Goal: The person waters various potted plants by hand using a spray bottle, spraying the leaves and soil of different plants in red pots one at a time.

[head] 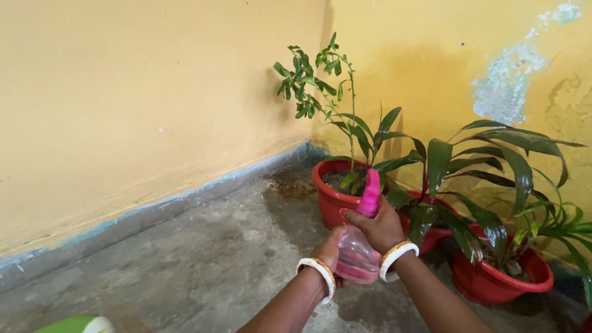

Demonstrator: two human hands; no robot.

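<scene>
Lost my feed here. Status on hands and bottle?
Right hand grips pink sprayer head. Left hand cups clear spray bottle. Nozzle faces nearest red pot; nothing between.

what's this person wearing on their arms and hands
Both forearms are bare, with no sleeves in view. The left hand has a white bangle with a gold band at the wrist, and the right hand has a matching one. No gloves, and no rings that I can make out.

Both hands hold a spray bottle point(361, 246) (pink-nozzled) by red pots point(333, 200).

Pink sprayer point(370, 194) on a clear pinkish bottle point(356, 256); red pots point(330, 197); green leaves point(439, 160); yellow walls point(135, 92); white-and-gold bangles point(320, 271).
</scene>
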